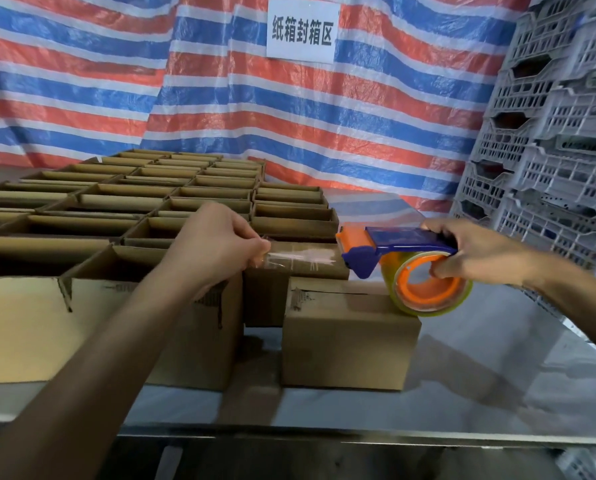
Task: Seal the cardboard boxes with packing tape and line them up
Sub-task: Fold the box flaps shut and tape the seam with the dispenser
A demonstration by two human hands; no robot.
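Observation:
My right hand (480, 252) grips a blue and orange tape dispenser (393, 249) with a roll of clear packing tape (428, 287), held just above the right end of a small closed cardboard box (348, 341). My left hand (216, 240) pinches the free end of the clear tape strip (300, 258), which is stretched between my hand and the dispenser, above the boxes. The small box stands on the steel table, its top flaps closed, with torn old tape at its left edge. A larger closed box (102, 327) sits under my left forearm.
Several rows of open cardboard boxes (144, 202) fill the table's left and back. Stacked grey plastic crates (549, 133) stand at the right. A striped tarp with a white sign (303, 29) hangs behind. The steel table (480, 393) shows at the front right.

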